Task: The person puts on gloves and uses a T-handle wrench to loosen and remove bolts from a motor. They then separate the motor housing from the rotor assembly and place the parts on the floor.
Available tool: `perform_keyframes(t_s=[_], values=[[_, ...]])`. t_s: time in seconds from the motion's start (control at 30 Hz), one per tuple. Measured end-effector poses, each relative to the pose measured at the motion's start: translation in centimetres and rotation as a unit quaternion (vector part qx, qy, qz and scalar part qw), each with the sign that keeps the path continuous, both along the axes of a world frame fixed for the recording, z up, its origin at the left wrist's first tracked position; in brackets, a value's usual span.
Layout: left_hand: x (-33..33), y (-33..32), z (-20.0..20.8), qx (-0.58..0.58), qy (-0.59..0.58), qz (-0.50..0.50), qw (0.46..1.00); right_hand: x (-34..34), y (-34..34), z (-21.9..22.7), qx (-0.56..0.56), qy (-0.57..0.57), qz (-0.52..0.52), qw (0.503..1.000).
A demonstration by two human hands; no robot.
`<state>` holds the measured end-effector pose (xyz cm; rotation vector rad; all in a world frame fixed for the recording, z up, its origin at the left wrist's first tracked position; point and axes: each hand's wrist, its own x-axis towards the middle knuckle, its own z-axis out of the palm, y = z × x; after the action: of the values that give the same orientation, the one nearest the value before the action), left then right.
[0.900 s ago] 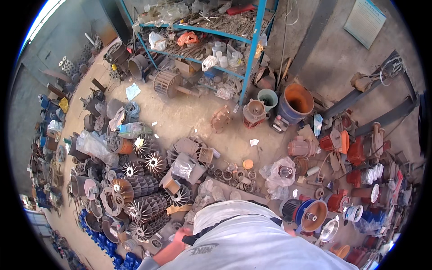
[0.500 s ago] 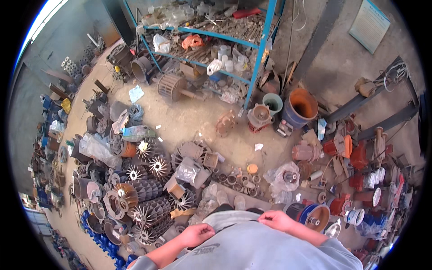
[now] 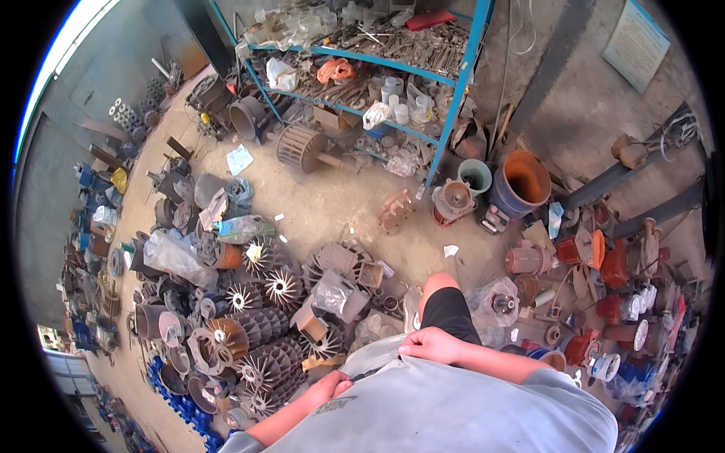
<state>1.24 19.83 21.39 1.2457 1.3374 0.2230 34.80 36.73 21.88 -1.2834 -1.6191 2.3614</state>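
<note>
– What is done with the grey shirt point(image 3: 453, 408)?
– Its front edge is pinched by the right hand point(image 3: 433, 346); the left hand point(image 3: 329, 388) is curled at the same edge, though whether cloth is gripped cannot be told
– And what is changed from half a second ago?
– A bare knee point(image 3: 439, 284) is now brought forward, and small rings point(image 3: 390, 303) are partly covered

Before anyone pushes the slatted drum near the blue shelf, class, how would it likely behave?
The slatted drum would probably roll, being round and on its side, perhaps in a curve since a narrower shaft sticks out one end. Its rusty-brown, metal-like look suggests it is stiff and heavy.
</note>
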Motion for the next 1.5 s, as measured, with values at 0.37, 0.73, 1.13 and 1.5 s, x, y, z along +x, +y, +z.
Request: perform_keyframes(t_s=[0.37,0.73,1.13,1.5], values=[[1.2,25.4,-9.6,-0.065,-0.154,0.094,0.981,3.7,26.7,-10.9,0.027,0.075,0.031,0.996],[0.9,52.2,-9.5,-0.065,-0.127,0.104,0.984,-1.6,57.9,-9.3,0.176,0.060,0.051,0.981],[-2.8,97.0,-3.2,0.153,-0.029,0.018,0.988,-8.9,89.7,0.9,0.562,-0.109,-0.145,0.807],[-7.9,114.1,-2.7,0.069,-0.322,-0.060,0.942,-20.0,112.0,-3.9,0.574,-0.367,-0.109,0.724]])
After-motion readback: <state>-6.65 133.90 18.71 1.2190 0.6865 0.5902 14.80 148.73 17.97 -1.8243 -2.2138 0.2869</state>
